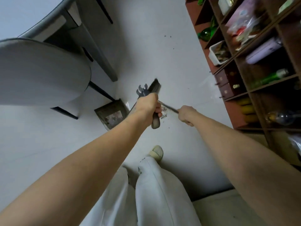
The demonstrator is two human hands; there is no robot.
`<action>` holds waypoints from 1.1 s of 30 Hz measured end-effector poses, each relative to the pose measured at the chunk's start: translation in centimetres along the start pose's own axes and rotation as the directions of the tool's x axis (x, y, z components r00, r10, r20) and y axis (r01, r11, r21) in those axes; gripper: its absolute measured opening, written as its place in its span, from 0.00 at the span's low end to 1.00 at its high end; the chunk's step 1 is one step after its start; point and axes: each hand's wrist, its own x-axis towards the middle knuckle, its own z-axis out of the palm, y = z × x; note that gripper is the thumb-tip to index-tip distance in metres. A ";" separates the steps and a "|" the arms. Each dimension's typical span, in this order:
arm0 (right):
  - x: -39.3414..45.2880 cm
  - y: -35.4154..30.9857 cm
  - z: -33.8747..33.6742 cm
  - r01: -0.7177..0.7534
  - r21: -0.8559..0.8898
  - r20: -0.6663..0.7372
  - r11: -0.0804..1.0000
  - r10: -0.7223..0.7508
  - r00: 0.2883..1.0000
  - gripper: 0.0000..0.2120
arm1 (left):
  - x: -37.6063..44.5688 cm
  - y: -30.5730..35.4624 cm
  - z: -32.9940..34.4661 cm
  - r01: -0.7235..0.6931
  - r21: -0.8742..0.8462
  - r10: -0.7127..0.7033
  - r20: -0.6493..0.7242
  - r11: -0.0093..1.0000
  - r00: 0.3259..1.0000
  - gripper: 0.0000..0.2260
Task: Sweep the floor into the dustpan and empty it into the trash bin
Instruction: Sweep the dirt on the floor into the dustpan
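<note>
Our white trouser legs (151, 193) and pale shoe (157, 152) stand nearest on the light grey floor (162, 54). Our left hand (149, 103) is closed around the dark handle of the black-bristled broom (155, 86); our right hand (186, 115) is fisted on a thin metal rod (167, 107). Left of both hands, the dark square dustpan (111, 114) rests on the floor near the grey round chair (40, 72). Brown wooden shelves (260, 62) run along the right.

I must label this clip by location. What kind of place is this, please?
Probably a room in a home, perhaps a dining or storage area: a grey chair stands on a pale floor, and a brown cubby shelf holds green bottles and household clutter.
</note>
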 end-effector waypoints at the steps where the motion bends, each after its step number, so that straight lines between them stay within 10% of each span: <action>1: -0.5 1.3 -0.3 -0.011 -0.020 -0.002 1.000 0.011 1.000 0.20 | 0.0 -0.2 0.6 0.005 0.002 -0.005 0.000 1.000 1.000 0.11; 20: -6.4 5.5 0.8 0.129 -0.498 0.083 0.857 -0.101 0.991 0.22 | -1.1 -0.3 2.3 -0.015 0.101 0.023 -0.076 0.995 0.997 0.12; 30: -8.4 8.8 -1.6 -0.022 -0.426 -0.164 0.904 -0.053 0.985 0.20 | -2.6 1.9 4.5 -0.129 0.217 0.152 -0.092 0.968 0.984 0.11; 33: -9.5 10.6 -2.0 -0.079 -0.117 -0.142 0.990 0.062 0.988 0.14 | -2.7 1.8 5.6 -0.152 0.321 0.183 -0.069 0.935 0.981 0.11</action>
